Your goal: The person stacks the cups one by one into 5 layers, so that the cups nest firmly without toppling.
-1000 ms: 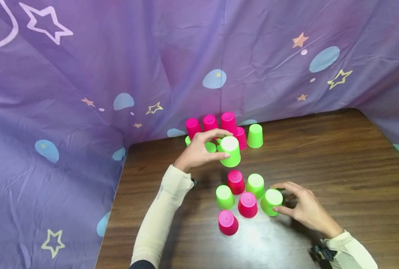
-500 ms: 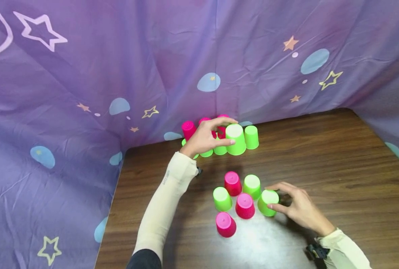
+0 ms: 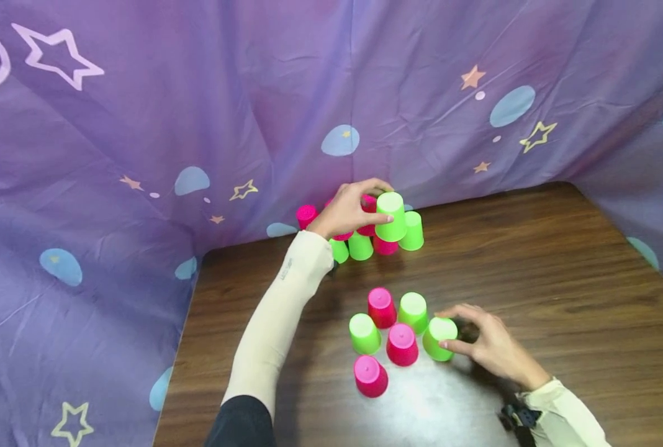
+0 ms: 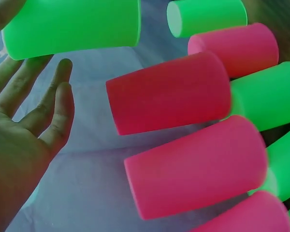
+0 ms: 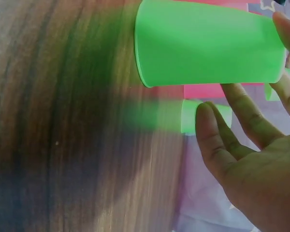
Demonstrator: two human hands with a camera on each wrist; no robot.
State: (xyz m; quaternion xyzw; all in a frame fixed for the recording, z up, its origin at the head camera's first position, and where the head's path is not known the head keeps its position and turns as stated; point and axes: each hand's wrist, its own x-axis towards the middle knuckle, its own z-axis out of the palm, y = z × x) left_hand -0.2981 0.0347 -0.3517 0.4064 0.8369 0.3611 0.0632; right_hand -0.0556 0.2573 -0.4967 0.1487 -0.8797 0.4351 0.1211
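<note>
My left hand point(image 3: 349, 212) holds an upside-down green cup point(image 3: 391, 218) between thumb and fingers, above the right end of the back cups. In the left wrist view this cup point(image 4: 77, 24) hangs off to the side of an upper pink cup point(image 4: 169, 94), with a gap between them. Below are a lone-topped green cup point(image 4: 208, 18) and a pink cup point(image 4: 237, 48). My right hand point(image 3: 496, 351) pinches another upside-down green cup point(image 3: 436, 343) at the right of the front group. The right wrist view shows that cup point(image 5: 208, 43) upright on its rim, thumb and fingers around its base end.
Front cups stand upside down on the wooden table point(image 3: 532, 261): pink cups point(image 3: 371, 376) and green cups point(image 3: 364, 334) mixed. At the back, pink cups point(image 3: 306, 216) sit on a lower row with green cups point(image 3: 360, 246). A purple curtain point(image 3: 287, 112) hangs close behind.
My left hand has carried the green cup back and upward from in front of the back cups to over their right end. My right hand keeps its grip on the front green cup.
</note>
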